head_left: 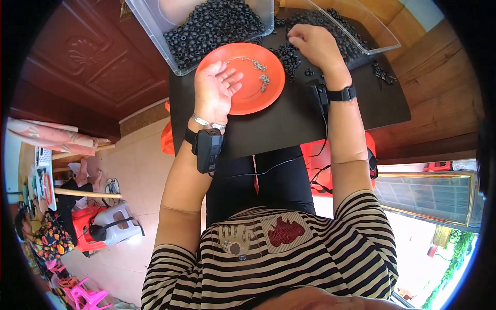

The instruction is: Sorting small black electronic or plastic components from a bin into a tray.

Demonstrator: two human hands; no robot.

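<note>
My left hand (216,87) rests palm up over the left side of a round orange plate (243,103), its fingers loosely curled and apart. Nothing shows in its palm. Small silvery metal pieces (263,77) lie in a curved line on the plate. To the right, my right hand (316,45) hovers over the far part of the dark table, thumb and fingertips brought together. Whatever is pinched there is too small to make out. A pile of small black ring-like pieces (288,61) lies just beside it, between the plate and this hand.
A clear plastic bin (178,64) full of black pieces stands behind the plate. Another clear container (382,47) with black pieces sits at the far right. A small dark cluster (383,73) lies near the table's (279,129) right edge. Another person (46,227) sits at the far left.
</note>
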